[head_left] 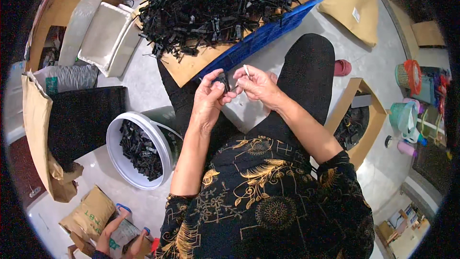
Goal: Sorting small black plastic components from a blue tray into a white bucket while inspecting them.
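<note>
My left hand (206,97) is closed around a small black plastic part (222,79), pinched between thumb and fingers. Close beside it, my right hand (261,87) grips a thin, pale, stick-like tool (247,71) whose upper end shows above the fingers. The tool's lower end points toward the black part; whether they touch I cannot tell. Just beyond my hands, a large heap of similar black plastic parts (215,12) lies on a cardboard sheet (179,69) over a blue crate (261,32).
Left of my legs stands a white bucket (112,156) holding black parts (140,151). An open cardboard box (341,105) with dark contents is on my right. A brown sack (352,2) lies at the far right. Another person's legs (112,230) show at lower left.
</note>
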The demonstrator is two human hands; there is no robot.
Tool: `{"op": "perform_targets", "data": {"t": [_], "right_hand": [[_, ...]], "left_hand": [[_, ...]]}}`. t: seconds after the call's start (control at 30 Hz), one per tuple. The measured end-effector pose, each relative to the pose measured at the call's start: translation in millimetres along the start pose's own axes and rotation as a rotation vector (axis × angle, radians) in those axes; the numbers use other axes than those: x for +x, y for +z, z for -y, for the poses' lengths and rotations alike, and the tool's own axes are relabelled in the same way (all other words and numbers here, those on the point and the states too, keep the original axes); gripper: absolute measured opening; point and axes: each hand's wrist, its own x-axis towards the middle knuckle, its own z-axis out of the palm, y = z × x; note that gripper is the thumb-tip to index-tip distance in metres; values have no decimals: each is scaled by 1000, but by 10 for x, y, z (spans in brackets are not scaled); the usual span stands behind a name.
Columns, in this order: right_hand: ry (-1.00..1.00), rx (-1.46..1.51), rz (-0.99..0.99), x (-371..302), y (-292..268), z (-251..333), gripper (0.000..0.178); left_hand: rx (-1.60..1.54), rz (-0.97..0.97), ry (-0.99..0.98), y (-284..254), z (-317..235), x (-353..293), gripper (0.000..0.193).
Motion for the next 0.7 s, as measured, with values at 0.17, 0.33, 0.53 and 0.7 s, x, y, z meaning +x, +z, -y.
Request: {"op": "perform_targets", "data": {"t": [0.17,0.33,0.53,0.7], "right_hand": [[99,38,-58,0,4,24,23],[89,44,-25,-14,-13,-26,23],[55,9,-2,-52,-10,-13,12],[-21,-106,-48,-31,23,-17,11]], "left_hand": [[25,92,-1,71,20,-50,41],[129,138,26,117,69,-87,40],[436,169,18,188,-11,-100,41],[615,201,46,222,41,-45,41]]}}
